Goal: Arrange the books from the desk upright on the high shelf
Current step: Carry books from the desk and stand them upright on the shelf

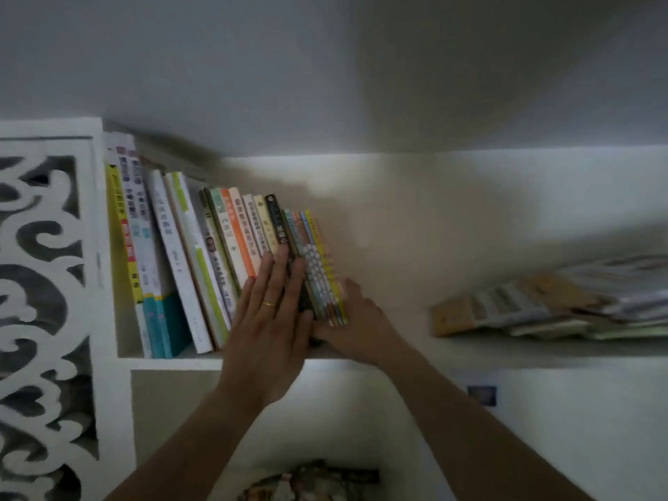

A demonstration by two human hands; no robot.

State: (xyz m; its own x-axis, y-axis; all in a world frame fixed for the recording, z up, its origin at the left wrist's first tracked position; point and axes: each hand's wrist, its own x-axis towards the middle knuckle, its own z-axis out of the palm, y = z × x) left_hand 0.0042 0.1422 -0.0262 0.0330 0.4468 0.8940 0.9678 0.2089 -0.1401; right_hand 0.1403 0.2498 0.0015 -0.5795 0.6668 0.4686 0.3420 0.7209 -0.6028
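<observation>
A row of upright books [202, 262] stands on the high white shelf [173, 362], leaning left against the shelf's side panel. At the row's right end is a bunch of thin colourful books [321, 269] beside a black-spined book [276, 218]. My left hand [269, 320], a ring on one finger, lies flat with straight fingers against the spines near the black book. My right hand [356, 320] presses on the right side of the thin books, its palm low on the shelf, fingers partly hidden behind them.
A flat pile of books and papers [549, 305] lies on the shelf at the right. A white carved lattice panel [43, 283] bounds the shelf on the left. Below, at the bottom edge, part of a printed cover [311, 482] shows. Bare shelf lies between row and pile.
</observation>
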